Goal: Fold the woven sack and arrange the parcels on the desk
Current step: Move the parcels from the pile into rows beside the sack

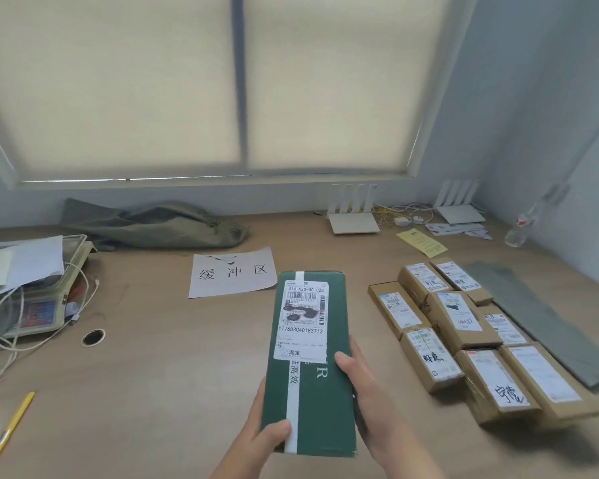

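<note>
Green parcel (308, 368), a long box, is held over the desk (153, 392) at six o'clock. The left hand (256, 440) grips its near corner, thumb on top; the right hand (370, 399) curls round its right edge. It looks stiff and light, best held by the long edges. Brown parcels (464, 326) lie in rows at three o'clock, and a crumpled sack (153, 223) at eleven.

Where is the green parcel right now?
In the head view, the green parcel is centre foreground, held above the desk by the left hand and right hand, with the cardboard parcels to its right and the paper sign behind.
</note>
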Available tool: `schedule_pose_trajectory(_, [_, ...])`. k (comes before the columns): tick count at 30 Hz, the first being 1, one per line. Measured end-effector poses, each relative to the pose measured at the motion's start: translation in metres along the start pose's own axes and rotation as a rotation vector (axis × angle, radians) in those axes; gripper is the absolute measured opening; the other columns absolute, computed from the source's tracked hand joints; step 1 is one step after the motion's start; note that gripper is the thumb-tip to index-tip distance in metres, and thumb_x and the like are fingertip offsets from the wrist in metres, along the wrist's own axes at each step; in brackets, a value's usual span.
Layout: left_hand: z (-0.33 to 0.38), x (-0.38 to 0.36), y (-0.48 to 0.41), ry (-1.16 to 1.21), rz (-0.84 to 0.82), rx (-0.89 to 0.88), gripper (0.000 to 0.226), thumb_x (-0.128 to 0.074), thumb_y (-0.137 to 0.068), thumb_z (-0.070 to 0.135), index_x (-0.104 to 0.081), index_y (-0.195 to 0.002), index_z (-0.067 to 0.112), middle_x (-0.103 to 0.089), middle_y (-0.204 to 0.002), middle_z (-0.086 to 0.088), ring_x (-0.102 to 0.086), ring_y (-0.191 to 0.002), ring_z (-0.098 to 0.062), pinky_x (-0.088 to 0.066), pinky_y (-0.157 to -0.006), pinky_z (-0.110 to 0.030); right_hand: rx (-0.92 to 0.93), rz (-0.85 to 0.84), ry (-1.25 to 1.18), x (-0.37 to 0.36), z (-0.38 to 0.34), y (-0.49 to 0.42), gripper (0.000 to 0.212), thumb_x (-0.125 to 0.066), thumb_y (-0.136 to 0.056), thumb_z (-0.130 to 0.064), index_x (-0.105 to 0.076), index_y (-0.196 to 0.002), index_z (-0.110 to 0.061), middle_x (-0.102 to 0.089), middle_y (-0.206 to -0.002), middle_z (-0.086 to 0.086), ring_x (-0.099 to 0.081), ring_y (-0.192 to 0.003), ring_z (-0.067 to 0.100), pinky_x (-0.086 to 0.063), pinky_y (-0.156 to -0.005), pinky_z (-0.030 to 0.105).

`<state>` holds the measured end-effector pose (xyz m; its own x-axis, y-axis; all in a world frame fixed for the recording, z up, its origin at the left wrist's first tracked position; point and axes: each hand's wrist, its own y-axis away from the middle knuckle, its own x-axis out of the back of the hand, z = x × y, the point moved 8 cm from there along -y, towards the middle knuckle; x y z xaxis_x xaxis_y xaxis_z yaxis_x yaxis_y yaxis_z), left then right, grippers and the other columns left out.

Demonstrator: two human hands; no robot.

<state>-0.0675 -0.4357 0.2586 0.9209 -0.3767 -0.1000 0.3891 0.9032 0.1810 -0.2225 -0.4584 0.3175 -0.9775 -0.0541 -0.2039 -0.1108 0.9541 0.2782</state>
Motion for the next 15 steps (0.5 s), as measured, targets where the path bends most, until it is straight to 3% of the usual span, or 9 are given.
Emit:
schedule_pose_trajectory(2, [0.012, -0.007, -0.002, -0.016, -0.027, -0.056, 0.08, -0.061, -0.074, 0.04, -0.031, -0.147, 0.051, -0.054, -0.145, 0.014, -0.057, -0.13, -0.013, -0.055, -0.098, -0.041, 0.003, -0.002, -0.013, 0.003, 0.001, 0.002, 0.035, -0.046, -0.102, -0.031, -0.053, -0.136, -0.041, -0.071, -0.128, 0.002, -0.068, -0.117, 0.027, -0.051, -0.102, 0.05])
schedule_pose_trajectory(7, [0.016, -0.025, -0.023, 0.044, 0.021, -0.049, 0.076, -0.059, -0.082, 0.017, -0.033, -0.15, 0.036, -0.062, -0.139, 0.009, -0.064, -0.122, -0.016, -0.056, -0.092, -0.032, -0.033, 0.04, 0.067, 0.035, 0.01, -0.004, 0.035, -0.042, -0.107, -0.029, -0.052, -0.136, -0.047, -0.072, -0.125, -0.007, -0.069, -0.115, 0.018, -0.054, -0.097, 0.04])
schedule_pose_trajectory(10, [0.006, -0.035, -0.048, 0.007, 0.164, -0.023, 0.084, -0.063, -0.082, 0.025, -0.024, -0.152, 0.051, -0.06, -0.14, 0.018, -0.06, -0.125, -0.005, -0.05, -0.103, -0.032, -0.058, 0.098, 0.126, 0.067, 0.014, -0.019, 0.037, -0.046, -0.106, -0.03, -0.05, -0.137, -0.05, -0.075, -0.117, -0.013, -0.073, -0.106, 0.013, -0.059, -0.088, 0.037])
schedule_pose_trajectory(12, [0.0, -0.047, -0.067, 0.014, 0.244, -0.005, 0.085, -0.066, -0.08, 0.032, -0.024, -0.148, 0.061, -0.065, -0.133, 0.018, -0.061, -0.125, -0.007, -0.05, -0.105, -0.037, -0.066, 0.141, 0.181, 0.092, 0.015, -0.031, 0.039, -0.048, -0.105, -0.034, -0.048, -0.14, -0.052, -0.075, -0.113, -0.018, -0.074, -0.101, 0.01, -0.061, -0.085, 0.036])
schedule_pose_trajectory(15, [-0.007, -0.073, -0.099, 0.007, 0.287, 0.028, 0.083, -0.065, -0.081, 0.035, -0.023, -0.147, 0.063, -0.068, -0.129, 0.018, -0.064, -0.121, -0.011, -0.054, -0.101, -0.04, -0.066, 0.182, 0.253, 0.131, 0.014, -0.052, 0.038, -0.047, -0.106, -0.037, -0.047, -0.14, -0.054, -0.074, -0.11, -0.024, -0.073, -0.096, 0.004, -0.061, -0.08, 0.032])
